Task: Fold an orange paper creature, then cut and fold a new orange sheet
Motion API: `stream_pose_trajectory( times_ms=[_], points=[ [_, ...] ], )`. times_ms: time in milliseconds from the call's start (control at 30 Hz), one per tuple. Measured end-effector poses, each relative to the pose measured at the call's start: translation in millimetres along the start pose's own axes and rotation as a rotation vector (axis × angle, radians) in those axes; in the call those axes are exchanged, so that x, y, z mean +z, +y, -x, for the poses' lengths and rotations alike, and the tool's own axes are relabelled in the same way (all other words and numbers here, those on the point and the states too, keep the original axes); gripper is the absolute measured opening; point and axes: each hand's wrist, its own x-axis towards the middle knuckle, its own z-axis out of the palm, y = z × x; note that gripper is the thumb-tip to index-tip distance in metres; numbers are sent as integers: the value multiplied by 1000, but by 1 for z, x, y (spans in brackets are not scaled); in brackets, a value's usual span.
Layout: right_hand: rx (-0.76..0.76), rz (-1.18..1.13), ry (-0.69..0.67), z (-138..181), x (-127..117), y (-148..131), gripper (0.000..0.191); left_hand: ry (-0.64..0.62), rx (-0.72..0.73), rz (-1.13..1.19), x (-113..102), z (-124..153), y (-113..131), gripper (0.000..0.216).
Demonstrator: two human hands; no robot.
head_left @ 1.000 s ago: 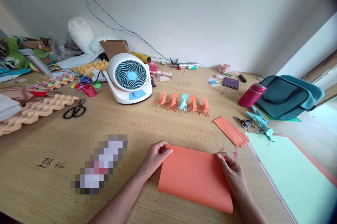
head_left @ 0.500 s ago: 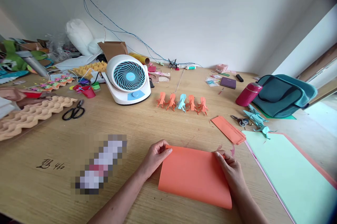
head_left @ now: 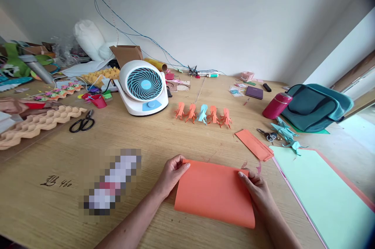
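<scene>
An orange sheet of paper (head_left: 215, 196) is bent over toward me, its curved fold at the near edge. My left hand (head_left: 173, 175) pinches its far left corner between thumb and fingers. At the far right corner, my right hand (head_left: 255, 186) grips it the same way, thumb on top and fingers mostly hidden behind. Beyond the sheet stands a row of several folded paper figures, orange ones (head_left: 213, 114) with a light blue one (head_left: 202, 114) in the middle. Orange paper strips (head_left: 254, 144) lie to the right of the sheet.
A white fan (head_left: 143, 87) stands at the back. Black scissors (head_left: 82, 123) and egg-carton trays (head_left: 43, 124) are on the left. To the right are a pink bottle (head_left: 277, 105), a teal bag (head_left: 313, 106), keys (head_left: 269, 136), blue folded figures (head_left: 284, 130) and large pale green sheets (head_left: 319, 190).
The sheet has shifted slightly left, and its near folded edge sits a little higher in view. Both hands keep their pinch on its corners.
</scene>
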Motion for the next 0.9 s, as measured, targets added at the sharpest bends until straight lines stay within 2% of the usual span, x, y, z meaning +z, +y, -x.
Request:
stream_pose_trajectory(
  times_ms=[133,367,733,900],
  points=[
    [10,-8,18,0,-1,0,31,2,-17,49,3,1,1,35],
    [11,38,-34,-2,-7,3,29,-10,-30,121,2,1,-2,33],
    [-66,164,-23,-9,-14,11,34,-37,-50,31,4,1,4,36],
    [-71,180,-43,-9,-13,12,33,-3,-26,-49,4,2,4,36]
  ],
)
